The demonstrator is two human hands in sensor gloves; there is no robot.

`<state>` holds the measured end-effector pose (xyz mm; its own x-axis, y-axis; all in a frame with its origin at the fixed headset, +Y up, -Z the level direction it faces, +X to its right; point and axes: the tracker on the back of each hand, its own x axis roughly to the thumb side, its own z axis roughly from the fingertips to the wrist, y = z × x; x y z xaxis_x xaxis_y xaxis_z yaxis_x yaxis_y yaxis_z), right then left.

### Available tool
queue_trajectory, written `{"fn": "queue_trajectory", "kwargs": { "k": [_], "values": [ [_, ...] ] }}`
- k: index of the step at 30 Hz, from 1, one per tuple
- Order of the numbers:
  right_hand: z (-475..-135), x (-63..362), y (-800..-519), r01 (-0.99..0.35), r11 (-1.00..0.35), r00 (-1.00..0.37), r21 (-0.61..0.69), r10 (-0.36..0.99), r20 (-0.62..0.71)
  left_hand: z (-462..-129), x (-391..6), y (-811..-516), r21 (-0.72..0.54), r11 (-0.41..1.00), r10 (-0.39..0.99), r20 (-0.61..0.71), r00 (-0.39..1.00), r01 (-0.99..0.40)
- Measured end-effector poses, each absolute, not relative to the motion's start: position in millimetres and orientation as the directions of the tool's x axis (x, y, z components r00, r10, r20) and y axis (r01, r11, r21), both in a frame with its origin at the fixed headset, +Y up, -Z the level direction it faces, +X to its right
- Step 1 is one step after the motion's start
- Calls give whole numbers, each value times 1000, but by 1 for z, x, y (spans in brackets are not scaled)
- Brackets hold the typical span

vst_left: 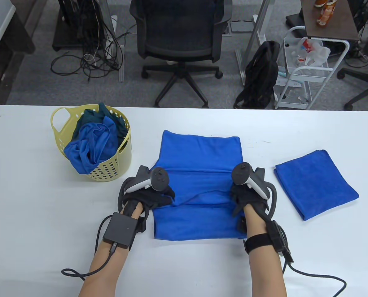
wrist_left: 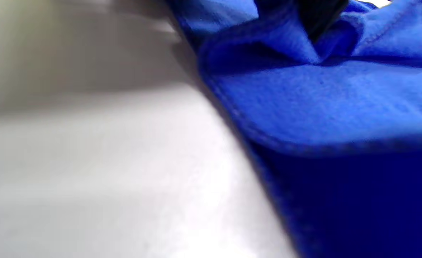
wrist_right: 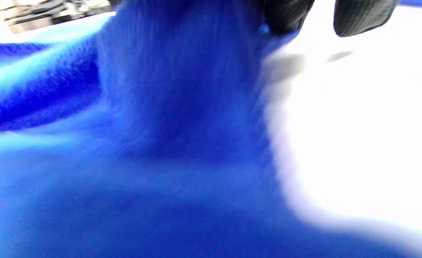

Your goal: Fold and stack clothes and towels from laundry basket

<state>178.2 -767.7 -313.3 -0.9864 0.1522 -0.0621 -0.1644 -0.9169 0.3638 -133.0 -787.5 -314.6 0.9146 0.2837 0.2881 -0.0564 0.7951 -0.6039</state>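
Observation:
A blue towel (vst_left: pixel 199 154) lies spread on the white table (vst_left: pixel 32 201), partly doubled over across its middle. My left hand (vst_left: pixel 159 196) grips its left edge and my right hand (vst_left: pixel 241 198) grips its right edge, both holding a raised fold of cloth. The left wrist view shows the pinched blue fold (wrist_left: pixel 304 46) under a dark fingertip (wrist_left: pixel 314 14). The right wrist view shows blue cloth (wrist_right: pixel 160 107) rising to my gloved fingers (wrist_right: pixel 286 14). A folded blue towel (vst_left: pixel 315 182) lies to the right. A yellow laundry basket (vst_left: pixel 109 167) holds blue and teal clothes (vst_left: pixel 92 139).
The basket stands at the table's left, close to my left hand. Beyond the table's far edge are an office chair (vst_left: pixel 177 37), a black backpack (vst_left: pixel 261 74) and a white cart (vst_left: pixel 308 71).

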Motion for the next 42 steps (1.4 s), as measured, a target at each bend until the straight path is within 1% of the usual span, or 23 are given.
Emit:
{"fn": "queue_trajectory", "kwargs": {
  "k": [1, 3, 5, 6, 8, 9, 10, 12, 13, 14, 15, 16, 17, 19, 21, 23, 25, 29, 32, 34, 38, 40, 42],
  "values": [
    [-305, 179, -761, -106, -943, -994, 314, 111, -1, -313, -137, -786, -598, 798, 307, 306, 901, -68],
    [-287, 183, -748, -112, -969, -990, 220, 127, 53, -305, -150, -778, -560, 817, 366, 320, 874, -138],
    [-270, 196, -731, -245, -950, -963, 195, 261, 61, -294, -169, -764, -483, 834, 437, 283, 854, -266],
    [-265, 205, -725, -350, -896, -927, 273, 373, 37, -287, -179, -753, -451, 835, 453, 242, 858, -314],
    [-261, 219, -719, -555, -689, -802, 466, 591, -83, -279, -194, -734, -392, 846, 443, 139, 886, -362],
    [-265, 222, -721, -643, -549, -717, 535, 676, -168, -280, -197, -725, -434, 804, 469, 43, 882, -406],
    [-278, 220, -729, -716, -386, -628, 582, 721, -293, -288, -193, -717, -535, 677, 548, -93, 832, -505],
    [-307, 210, -737, -789, -224, -540, 572, 697, -472, -313, -174, -712, -643, 444, 632, -268, 727, -624],
    [-330, 200, -720, -828, -247, -520, 504, 674, -524, -339, -161, -699, -595, 410, 646, -345, 681, -691],
    [-340, 195, -700, -832, -331, -534, 445, 697, -479, -353, -157, -683, -492, 459, 661, -367, 654, -740],
    [-348, 187, -654, -804, -541, -595, 248, 742, -309, -368, -154, -644, -197, 577, 733, -302, 609, -793],
    [-343, 179, -606, -749, -659, -649, -72, 751, -124, -373, -155, -598, 167, 617, 787, -109, 608, -769],
    [-338, 178, -579, -739, -634, -652, -228, 758, 6, -374, -157, -570, 307, 602, 772, 10, 635, -737],
    [-308, 187, -510, -812, -381, -562, -442, 716, 414, -356, -172, -493, 461, 552, 586, 378, 716, -695],
    [-279, 200, -483, -872, -239, -475, -427, 623, 622, -330, -188, -459, 495, 446, 507, 547, 666, -746],
    [-252, 211, -478, -909, -196, -409, -367, 586, 700, -300, -203, -449, 493, 375, 453, 642, 619, -785],
    [-235, 219, -491, -930, -191, -366, -314, 558, 745, -278, -213, -459, 472, 328, 409, 710, 574, -818],
    [-206, 228, -545, -955, -204, -297, -217, 603, 740, -239, -222, -515, 388, 449, 415, 707, 572, -805],
    [-197, 235, -593, -904, -361, -424, -231, 674, 605, -218, -224, -580, 319, 633, 444, 597, 668, -706],
    [-196, 237, -632, -849, -505, -519, -154, 744, 421, -205, -224, -630, 232, 724, 470, 524, 710, -650],
    [-195, 238, -691, -723, -691, -683, 12, 717, 142, -190, -222, -701, 24, 765, 587, 386, 712, -644],
    [-194, 237, -710, -700, -708, -705, 96, 706, 67, -187, -223, -720, -69, 757, 635, 309, 708, -649],
    [-194, 234, -720, -725, -627, -661, 286, 749, -33, -189, -223, -728, -176, 752, 657, 273, 703, -635]
  ]
}}
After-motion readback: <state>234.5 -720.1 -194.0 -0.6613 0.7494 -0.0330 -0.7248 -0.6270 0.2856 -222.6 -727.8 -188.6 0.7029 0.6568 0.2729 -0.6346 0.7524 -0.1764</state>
